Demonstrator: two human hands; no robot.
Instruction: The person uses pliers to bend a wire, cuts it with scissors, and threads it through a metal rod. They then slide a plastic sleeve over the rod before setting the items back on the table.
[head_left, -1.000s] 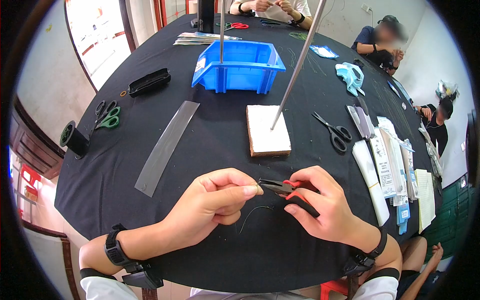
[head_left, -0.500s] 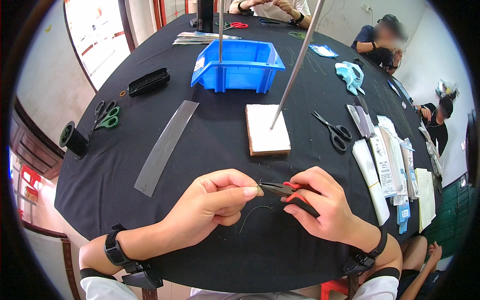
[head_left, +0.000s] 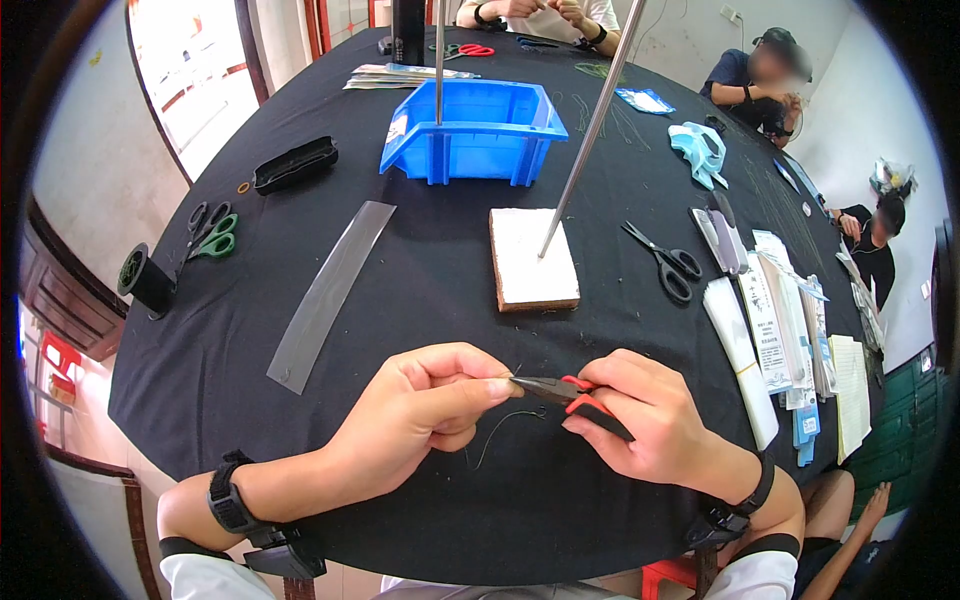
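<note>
Round table (head_left: 420, 300) under black cloth, in a white-walled room, bright window at upper left. Left hand (head_left: 430, 405) pinched shut on thin dark wire (head_left: 495, 430), low over the near edge. Right hand (head_left: 650, 420) closed around red-handled pliers (head_left: 560, 392), tip at the left fingertips. Behind: white foam block (head_left: 532, 258) with slanted metal rod (head_left: 580, 130), blue bin (head_left: 470, 130), black scissors (head_left: 665, 262), clear plastic strip (head_left: 330, 290). Other people seated at the far rim.

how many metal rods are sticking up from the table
2. The upright rod stands in the blue bin; the slanted rod is stuck in the white block. None seems hidden.
</note>
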